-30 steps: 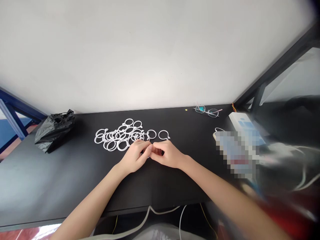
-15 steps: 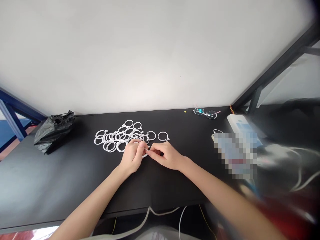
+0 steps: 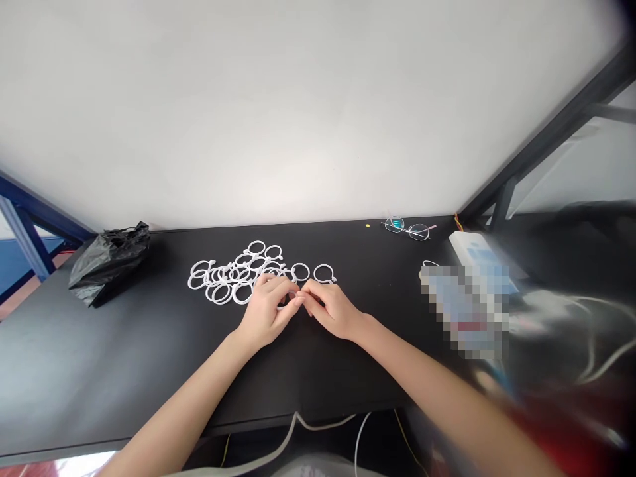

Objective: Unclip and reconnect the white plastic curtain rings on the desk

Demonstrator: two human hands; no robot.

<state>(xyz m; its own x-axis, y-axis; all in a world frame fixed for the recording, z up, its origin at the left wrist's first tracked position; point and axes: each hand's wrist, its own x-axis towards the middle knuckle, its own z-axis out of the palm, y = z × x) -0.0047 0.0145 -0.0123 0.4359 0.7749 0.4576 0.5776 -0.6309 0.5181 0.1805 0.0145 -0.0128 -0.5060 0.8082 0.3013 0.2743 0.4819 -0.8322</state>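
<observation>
I count: piled white plastic rings (image 3: 233, 275), overlapping, no exact tally; one crumpled black plastic bag (image 3: 106, 262); one pair of wire-framed glasses (image 3: 408, 229).

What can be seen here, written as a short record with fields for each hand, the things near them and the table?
Left hand: pinches a white ring, mostly hidden
Right hand: fingertips meet the left hand's on the same ring
Behind the hands: pile of rings; two single rings beside it
Table: black
Elsewhere: black bag far left; glasses at the back edge
</observation>
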